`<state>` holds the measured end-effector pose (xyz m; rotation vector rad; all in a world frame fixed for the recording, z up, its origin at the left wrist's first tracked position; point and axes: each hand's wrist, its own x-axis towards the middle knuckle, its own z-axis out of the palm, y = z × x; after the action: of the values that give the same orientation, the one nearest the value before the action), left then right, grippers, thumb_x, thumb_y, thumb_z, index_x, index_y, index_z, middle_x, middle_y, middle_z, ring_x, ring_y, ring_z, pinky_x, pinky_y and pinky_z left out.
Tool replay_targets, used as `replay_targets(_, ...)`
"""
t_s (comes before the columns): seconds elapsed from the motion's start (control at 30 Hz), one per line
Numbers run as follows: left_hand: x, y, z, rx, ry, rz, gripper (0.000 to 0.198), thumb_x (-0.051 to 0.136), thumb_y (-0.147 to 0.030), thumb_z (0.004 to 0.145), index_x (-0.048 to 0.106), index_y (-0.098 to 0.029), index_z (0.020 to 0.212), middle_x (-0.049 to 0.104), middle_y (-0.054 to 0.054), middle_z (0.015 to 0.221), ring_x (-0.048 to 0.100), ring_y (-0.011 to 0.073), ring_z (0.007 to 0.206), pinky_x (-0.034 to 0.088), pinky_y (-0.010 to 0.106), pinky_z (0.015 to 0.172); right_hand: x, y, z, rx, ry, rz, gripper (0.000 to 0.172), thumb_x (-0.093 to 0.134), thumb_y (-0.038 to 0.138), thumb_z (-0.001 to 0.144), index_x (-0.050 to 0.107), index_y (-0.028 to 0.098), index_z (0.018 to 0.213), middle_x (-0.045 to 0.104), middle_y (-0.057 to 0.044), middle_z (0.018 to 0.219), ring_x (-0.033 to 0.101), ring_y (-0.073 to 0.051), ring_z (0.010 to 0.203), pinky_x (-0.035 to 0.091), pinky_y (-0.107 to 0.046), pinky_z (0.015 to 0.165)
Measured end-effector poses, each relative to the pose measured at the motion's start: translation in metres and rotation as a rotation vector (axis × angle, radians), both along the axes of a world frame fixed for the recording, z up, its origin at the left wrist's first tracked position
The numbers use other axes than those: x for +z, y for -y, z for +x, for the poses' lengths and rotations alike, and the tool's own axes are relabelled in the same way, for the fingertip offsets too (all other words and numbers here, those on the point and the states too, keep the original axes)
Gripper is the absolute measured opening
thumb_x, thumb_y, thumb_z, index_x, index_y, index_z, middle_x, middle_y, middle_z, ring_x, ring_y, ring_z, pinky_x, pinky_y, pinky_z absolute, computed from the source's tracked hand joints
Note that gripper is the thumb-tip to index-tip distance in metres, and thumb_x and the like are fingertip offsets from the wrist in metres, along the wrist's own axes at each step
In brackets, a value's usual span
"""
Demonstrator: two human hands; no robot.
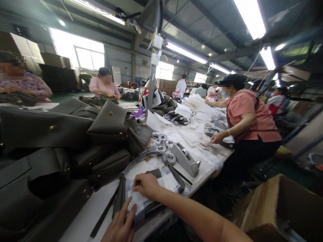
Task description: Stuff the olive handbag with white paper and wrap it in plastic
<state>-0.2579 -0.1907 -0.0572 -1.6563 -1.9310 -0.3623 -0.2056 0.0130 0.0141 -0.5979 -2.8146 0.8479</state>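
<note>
A dark olive handbag (122, 191), partly covered by a thin white wrapping sheet (143, 201), lies at the table's near edge. On the lower left of the sheet rest the fingers of my left hand (118, 223), stretched out and apart. My right hand (147, 185) is on the sheet's upper part with fingers curled and thumb and fingertips together, seemingly pinching the sheet; the exact contact is partly hidden. A dark strap (104, 213) trails from the bag's left side. Just beyond stands a grey tape dispenser (185, 159).
Dark handbags (45, 131) are heaped on the left. Tape rolls (160, 141) and white sheets (191, 134) cover the table beyond, around a metal post (151, 80). A co-worker in pink (248, 114) stands at the right side; an open cardboard box (262, 208) is below right.
</note>
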Motion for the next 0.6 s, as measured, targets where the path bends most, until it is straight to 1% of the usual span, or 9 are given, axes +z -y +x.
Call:
replay_targets(0.07, 0.007, -0.002, -0.004, -0.014, 0.020, -0.053, 0.058, 0.054, -0.006, 0.072, 0.052, -0.018, 0.128, 0.051, 0.016, 0.144, 0.062, 0.0252, 0.108, 0.054, 0.036, 0.089, 0.003, 0.000, -0.001, 0.013, 0.022, 0.018, 0.016, 0.076, 0.038, 0.077, 0.072, 0.027, 0.088, 0.075, 0.003, 0.091, 0.069, -0.018, 0.086, 0.041, -0.025, 0.069)
replay_targets(0.17, 0.016, -0.006, -0.004, 0.012, 0.089, -0.149, 0.063, 0.055, -0.005, 0.069, 0.053, -0.017, 0.131, 0.054, 0.011, 0.142, 0.061, 0.0237, 0.098, 0.053, 0.038, 0.090, 0.006, 0.000, -0.001, 0.017, 0.053, 0.036, 0.016, 0.075, 0.039, 0.078, 0.073, 0.027, 0.090, 0.076, 0.002, 0.093, 0.070, -0.020, 0.089, 0.042, -0.026, 0.070)
replay_targets(0.3, 0.020, -0.009, 0.002, 0.095, 0.161, -0.250, 0.061, 0.051, -0.003, 0.072, 0.055, -0.015, 0.132, 0.054, 0.008, 0.144, 0.058, 0.0228, 0.099, 0.051, 0.038, 0.092, 0.006, -0.001, -0.002, 0.010, 0.049, 0.028, 0.017, 0.075, 0.040, 0.078, 0.073, 0.027, 0.090, 0.076, 0.002, 0.093, 0.070, -0.021, 0.091, 0.044, -0.027, 0.072)
replay_targets(0.37, 0.023, -0.009, 0.005, 0.141, 0.205, -0.319, 0.062, 0.050, -0.004, 0.074, 0.053, -0.013, 0.136, 0.053, 0.008, 0.145, 0.058, 0.0226, 0.100, 0.049, 0.037, 0.094, 0.004, -0.001, -0.003, 0.022, 0.034, 0.025, 0.018, 0.075, 0.040, 0.079, 0.073, 0.026, 0.091, 0.076, 0.001, 0.094, 0.069, -0.021, 0.091, 0.044, -0.027, 0.073)
replay_targets(0.43, 0.028, -0.009, 0.008, 0.171, 0.267, -0.392, 0.066, 0.050, -0.007, 0.076, 0.047, -0.012, 0.142, 0.053, 0.007, 0.145, 0.058, 0.0222, 0.102, 0.047, 0.035, 0.097, 0.003, -0.002, -0.002, 0.067, 0.016, 0.022, 0.017, 0.073, 0.036, 0.081, 0.073, 0.025, 0.093, 0.076, 0.000, 0.095, 0.069, -0.021, 0.091, 0.046, -0.027, 0.074)
replay_targets(0.53, 0.038, -0.009, 0.008, 0.190, 0.333, -0.429, 0.065, 0.049, -0.009, 0.080, 0.042, -0.012, 0.144, 0.058, 0.007, 0.138, 0.058, 0.0213, 0.103, 0.047, 0.033, 0.096, 0.007, -0.012, 0.012, 0.170, -0.031, 0.018, 0.014, 0.068, 0.023, 0.084, 0.073, 0.023, 0.098, 0.075, 0.000, 0.100, 0.068, -0.018, 0.095, 0.047, -0.024, 0.081)
replay_targets(0.6, 0.039, -0.008, 0.005, 0.185, 0.341, -0.415, 0.063, 0.047, -0.009, 0.082, 0.041, -0.011, 0.145, 0.062, 0.008, 0.133, 0.059, 0.0211, 0.101, 0.048, 0.032, 0.093, 0.015, -0.030, 0.033, 0.162, -0.132, 0.031, 0.017, 0.064, 0.020, 0.088, 0.073, 0.022, 0.102, 0.074, -0.001, 0.104, 0.067, -0.015, 0.099, 0.046, -0.022, 0.088)
